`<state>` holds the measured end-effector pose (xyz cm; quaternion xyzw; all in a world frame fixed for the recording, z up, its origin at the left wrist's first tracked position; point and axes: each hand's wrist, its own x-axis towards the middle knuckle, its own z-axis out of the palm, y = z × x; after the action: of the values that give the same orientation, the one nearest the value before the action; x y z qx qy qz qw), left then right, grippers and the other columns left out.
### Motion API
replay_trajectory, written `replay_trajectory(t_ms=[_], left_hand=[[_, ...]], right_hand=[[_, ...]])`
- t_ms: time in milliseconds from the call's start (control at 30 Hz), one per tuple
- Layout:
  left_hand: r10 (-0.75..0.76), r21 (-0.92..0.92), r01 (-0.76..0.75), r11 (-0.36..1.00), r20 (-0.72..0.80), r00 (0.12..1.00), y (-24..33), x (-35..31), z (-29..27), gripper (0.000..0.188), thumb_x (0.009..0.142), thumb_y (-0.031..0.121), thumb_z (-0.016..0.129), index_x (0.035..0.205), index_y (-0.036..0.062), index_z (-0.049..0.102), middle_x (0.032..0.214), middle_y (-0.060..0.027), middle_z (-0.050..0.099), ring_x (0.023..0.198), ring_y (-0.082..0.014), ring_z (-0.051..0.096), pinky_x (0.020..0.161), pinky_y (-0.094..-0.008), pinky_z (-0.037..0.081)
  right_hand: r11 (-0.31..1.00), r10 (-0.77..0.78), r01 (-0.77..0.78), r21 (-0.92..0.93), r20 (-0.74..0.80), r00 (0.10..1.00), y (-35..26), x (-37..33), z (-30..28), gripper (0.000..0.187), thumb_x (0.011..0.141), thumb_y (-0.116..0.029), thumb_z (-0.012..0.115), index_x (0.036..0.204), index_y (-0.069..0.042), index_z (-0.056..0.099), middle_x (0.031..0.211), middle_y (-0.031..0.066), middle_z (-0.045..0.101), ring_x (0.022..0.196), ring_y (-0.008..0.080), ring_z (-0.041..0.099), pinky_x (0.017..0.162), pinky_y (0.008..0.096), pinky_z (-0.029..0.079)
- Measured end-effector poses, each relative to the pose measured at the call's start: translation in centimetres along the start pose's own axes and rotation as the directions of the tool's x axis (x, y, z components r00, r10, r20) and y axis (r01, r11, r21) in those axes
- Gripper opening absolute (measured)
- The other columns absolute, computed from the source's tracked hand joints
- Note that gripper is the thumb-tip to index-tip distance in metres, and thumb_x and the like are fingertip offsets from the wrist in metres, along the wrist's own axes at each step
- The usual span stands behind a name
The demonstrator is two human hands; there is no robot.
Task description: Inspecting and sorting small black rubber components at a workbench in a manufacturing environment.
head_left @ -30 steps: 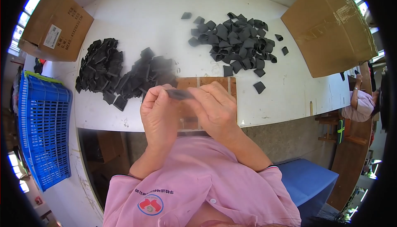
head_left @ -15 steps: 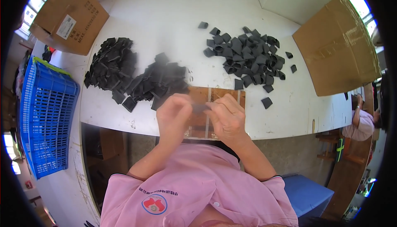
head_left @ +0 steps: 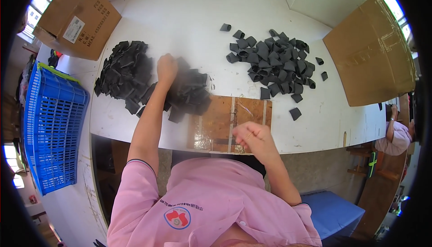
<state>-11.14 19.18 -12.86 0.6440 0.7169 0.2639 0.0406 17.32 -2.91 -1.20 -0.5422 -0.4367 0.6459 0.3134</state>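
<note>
A: Hands first, quick. Left?

B: Left hand (head_left: 167, 69) stretched out, fingers curled in, at the gap between the left heap (head_left: 123, 74) and the middle heap (head_left: 189, 87). Both heaps are dark grey pieces; middle one's blurred. Can't tell if the fingers pinch a piece.

A: Right?

B: Right hand (head_left: 255, 140), fingers bent, above the right part of the brown board (head_left: 209, 119). Can't tell if anything's in its grip. Dark streak just left of it, too blurred to name.

A: Board?

B: At the near edge of the white table (head_left: 180, 13), pale strips running over it. Middle heap sits at its far left corner.

A: Further out?

B: Right pile (head_left: 279, 60), beyond the board: dark grey pieces, some showing open ends, a few strays around it.

A: Edges?

B: Left carton (head_left: 81, 8), right carton (head_left: 373, 53), both brown. Blue basket (head_left: 56, 130) far left. Blue block (head_left: 333, 213) lower right. Pink shirt (head_left: 207, 188) on the wearer; another person (head_left: 396, 134) at the right rim.
</note>
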Motion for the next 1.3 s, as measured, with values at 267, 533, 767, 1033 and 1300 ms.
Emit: replay_trajectory(t_ms=[267,533,767,1033,1300], left_hand=[[-0.247,-0.91,0.364,-0.196,0.405,0.88,9.4,-17.1,-10.7,0.007,0.087,0.003,0.056,0.086,0.0065,0.05,0.077,-0.0053,0.057,0.071,-0.015,0.061,0.061,-0.023,0.048],[0.032,-0.858,0.501,-0.111,0.5,0.865,12.8,-23.6,-12.7,0.012,0.088,0.004,0.058,0.098,0.0008,0.054,0.095,-0.0117,0.063,0.081,-0.0168,0.062,0.076,-0.0276,0.051],[0.194,-0.926,0.374,0.043,0.375,0.906,13.5,-24.3,-12.0,0.009,0.088,0.004,0.059,0.094,0.0012,0.053,0.094,-0.0108,0.061,0.083,-0.015,0.061,0.076,-0.0274,0.051],[0.242,-0.765,0.605,-0.221,0.558,0.794,13.5,-22.4,-13.2,0.027,0.084,0.021,0.061,0.096,-0.0018,0.054,0.09,-0.0088,0.06,0.074,-0.0124,0.058,0.066,-0.0245,0.046],[0.225,-0.696,0.681,0.227,0.718,0.659,12.8,-19.7,-13.9,0.004,0.082,0.003,0.065,0.081,0.0028,0.061,0.07,-0.0013,0.062,0.055,-0.0045,0.052,0.05,-0.0171,0.04]], right_hand=[[0.878,-0.329,0.307,-0.366,0.004,0.944,0.0,-0.4,4.8,0.022,0.089,-0.015,0.055,0.104,0.0,0.061,0.09,0.0059,0.067,0.078,0.0083,0.061,0.064,0.0232,0.047],[0.948,-0.195,0.212,0.238,-0.092,0.976,0.1,-0.7,3.2,0.021,0.09,-0.019,0.059,0.101,-0.001,0.06,0.084,0.003,0.062,0.075,0.0079,0.06,0.063,0.021,0.049],[0.831,0.013,-0.072,0.552,0.11,0.994,0.5,-0.6,1.9,0.024,0.088,-0.016,0.062,0.106,-0.001,0.059,0.09,0.0032,0.062,0.076,0.01,0.059,0.067,0.0241,0.051],[0.869,-0.152,0.103,0.483,0.064,0.986,0.2,-0.3,0.4,0.027,0.08,-0.004,0.068,0.104,-0.001,0.058,0.087,0.0031,0.063,0.077,0.0087,0.059,0.071,0.0221,0.049],[0.958,-0.284,0.276,-0.078,-0.12,0.951,-0.6,-0.3,1.0,0.031,0.075,-0.002,0.07,0.104,0.0,0.057,0.086,0.0058,0.062,0.076,0.0123,0.059,0.068,0.0218,0.047]])
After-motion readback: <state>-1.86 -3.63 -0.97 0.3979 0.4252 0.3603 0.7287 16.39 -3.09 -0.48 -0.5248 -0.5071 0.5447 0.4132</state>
